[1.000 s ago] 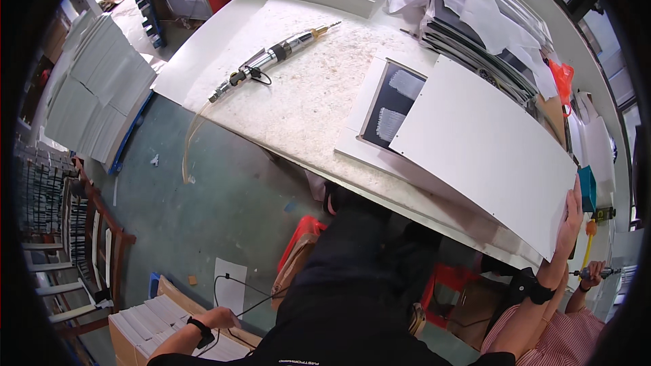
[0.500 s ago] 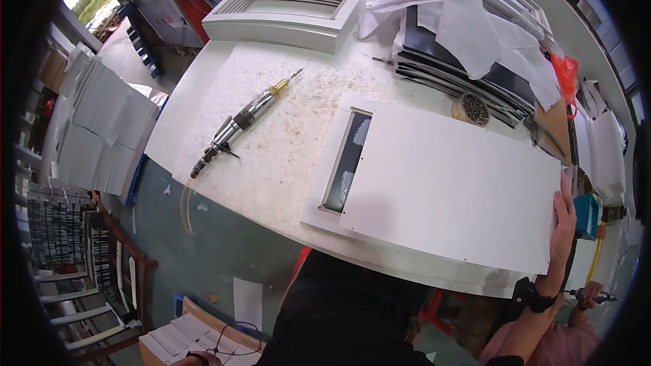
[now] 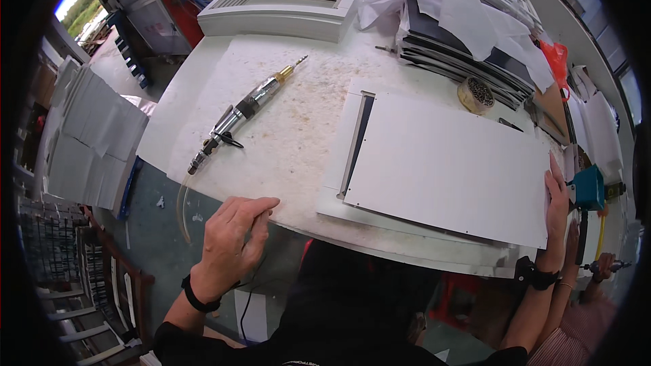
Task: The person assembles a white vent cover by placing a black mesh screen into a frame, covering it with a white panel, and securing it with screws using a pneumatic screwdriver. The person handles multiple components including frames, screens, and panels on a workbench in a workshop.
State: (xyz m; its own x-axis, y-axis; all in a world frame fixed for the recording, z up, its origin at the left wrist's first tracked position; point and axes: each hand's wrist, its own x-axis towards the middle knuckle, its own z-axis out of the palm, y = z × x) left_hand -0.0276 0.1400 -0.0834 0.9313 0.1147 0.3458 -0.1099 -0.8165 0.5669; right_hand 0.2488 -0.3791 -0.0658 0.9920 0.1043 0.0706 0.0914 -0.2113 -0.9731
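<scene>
A flat white panel (image 3: 451, 169) with small holes near its edges lies over a white frame (image 3: 337, 156) at the table's near right. A narrow dark slot (image 3: 359, 142) shows between them on the left. My right hand (image 3: 557, 207) rests against the panel's right edge, its fingers stretched along it. Beyond the table's near edge, left of the panel, my left hand (image 3: 234, 237) is raised, fingers loosely extended and nothing visible in them. A metal air drill (image 3: 245, 108) with a bit lies on the table, pointing away to the right, its clear hose hanging off the edge.
A louvred white frame (image 3: 278, 17) stands at the back. Dark sheets (image 3: 468, 54) are stacked back right beside a round tub of screws (image 3: 476, 95). White boards (image 3: 95, 135) are piled at left. Another person's hand (image 3: 602, 266) holds a tool at far right.
My left hand has risen from the box of white pieces toward the table edge. The panel has slid left over its frame, narrowing the slot; my right hand stays at its edge.
</scene>
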